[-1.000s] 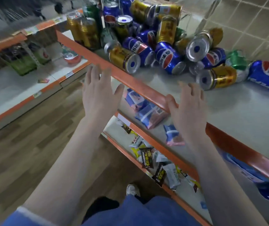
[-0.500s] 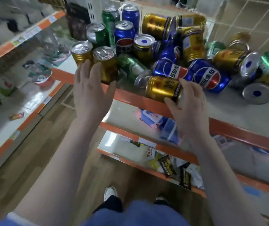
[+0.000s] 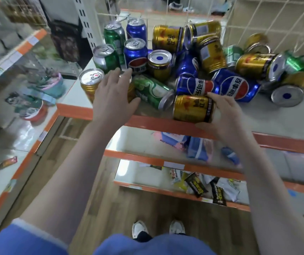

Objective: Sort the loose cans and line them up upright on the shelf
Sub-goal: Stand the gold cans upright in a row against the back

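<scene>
Loose cans point(image 3: 193, 70) are seen from the head camera heaped on the top shelf point(image 3: 268, 122), most on their sides. A gold can point(image 3: 193, 108) lying at the orange front edge is gripped by the right hand point(image 3: 223, 115), fingers and thumb curled round its end. The left hand point(image 3: 114, 100) is held spread, fingers straight, over an upright gold can point(image 3: 90, 83) and a second one beside it. A green can point(image 3: 152, 92) is seen lying between the hands.

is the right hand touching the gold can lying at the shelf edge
Touching. The head view shows the right hand gripping the lying gold can, fingers over its end and thumb beneath it.
</scene>
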### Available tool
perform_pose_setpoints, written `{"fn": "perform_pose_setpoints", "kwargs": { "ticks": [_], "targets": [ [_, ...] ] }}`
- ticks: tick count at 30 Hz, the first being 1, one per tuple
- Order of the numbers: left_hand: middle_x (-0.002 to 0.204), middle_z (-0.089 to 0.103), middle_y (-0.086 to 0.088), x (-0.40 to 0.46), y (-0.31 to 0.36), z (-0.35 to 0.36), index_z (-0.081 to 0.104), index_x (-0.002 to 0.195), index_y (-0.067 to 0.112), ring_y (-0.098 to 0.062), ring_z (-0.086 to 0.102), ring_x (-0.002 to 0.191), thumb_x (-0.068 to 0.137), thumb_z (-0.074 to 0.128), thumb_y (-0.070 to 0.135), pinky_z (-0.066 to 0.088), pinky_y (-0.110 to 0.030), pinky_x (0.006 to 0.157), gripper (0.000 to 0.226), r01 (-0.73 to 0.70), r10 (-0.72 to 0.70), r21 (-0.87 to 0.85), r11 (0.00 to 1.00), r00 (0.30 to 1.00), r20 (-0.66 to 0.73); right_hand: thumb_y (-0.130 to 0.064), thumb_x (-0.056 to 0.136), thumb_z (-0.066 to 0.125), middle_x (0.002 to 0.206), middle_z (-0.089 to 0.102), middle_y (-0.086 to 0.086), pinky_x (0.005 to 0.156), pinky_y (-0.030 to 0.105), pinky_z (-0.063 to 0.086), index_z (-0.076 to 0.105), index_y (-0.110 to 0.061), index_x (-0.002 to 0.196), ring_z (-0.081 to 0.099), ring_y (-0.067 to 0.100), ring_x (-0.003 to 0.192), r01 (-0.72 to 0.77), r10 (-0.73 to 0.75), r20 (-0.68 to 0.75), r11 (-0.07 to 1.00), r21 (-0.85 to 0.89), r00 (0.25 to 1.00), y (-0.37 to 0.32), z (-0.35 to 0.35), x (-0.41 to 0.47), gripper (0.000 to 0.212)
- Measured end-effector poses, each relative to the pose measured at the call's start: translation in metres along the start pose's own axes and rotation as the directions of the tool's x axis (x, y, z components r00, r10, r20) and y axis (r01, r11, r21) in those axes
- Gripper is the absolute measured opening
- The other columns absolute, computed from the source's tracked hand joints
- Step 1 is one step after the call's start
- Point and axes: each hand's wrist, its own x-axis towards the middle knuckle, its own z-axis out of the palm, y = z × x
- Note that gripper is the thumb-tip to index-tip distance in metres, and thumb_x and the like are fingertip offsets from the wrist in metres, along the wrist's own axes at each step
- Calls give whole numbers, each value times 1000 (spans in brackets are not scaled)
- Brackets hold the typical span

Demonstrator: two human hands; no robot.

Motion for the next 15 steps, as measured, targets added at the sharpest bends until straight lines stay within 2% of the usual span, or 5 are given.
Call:
{"fn": "perform_pose_setpoints", "kwargs": {
  "ticks": [4, 10, 15],
  "targets": [
    [146, 38, -13, 5, 2, 0, 36, 144, 15, -32, 29, 136, 84, 64, 23, 26, -48, 110, 67, -13, 13, 11, 1000, 1000, 19, -21, 69, 83, 136, 39, 8, 101, 38, 35, 37, -22, 139, 39, 24, 123, 18, -19, 23, 1000, 22, 1000, 4, -2, 0, 84],
    [145, 34, -18, 9, -1, -1, 42, 142, 19, -37, 26, 134, 81, 63, 11, 29, -50, 105, 65, 46, -46, -15, 999, 999, 11, -25, 66, 84, 130, 42, 7, 95, 36, 44, 42, -16, 134, 45, 21, 117, 119, -118, 10, 993, -18, 993, 7, -6, 4, 81],
    [145, 34, -20, 10, 1, -1, 40, 143, 22, -39, 26, 132, 83, 62, 9, 28, -49, 104, 65, 73, -73, 6, 997, 997, 19, -27, 64, 85, 126, 42, 5, 82, 24, 40, 45, -13, 130, 46, 15, 107, 164, -164, -10, 986, 5, 986, 9, -9, 5, 79]
  ]
}}
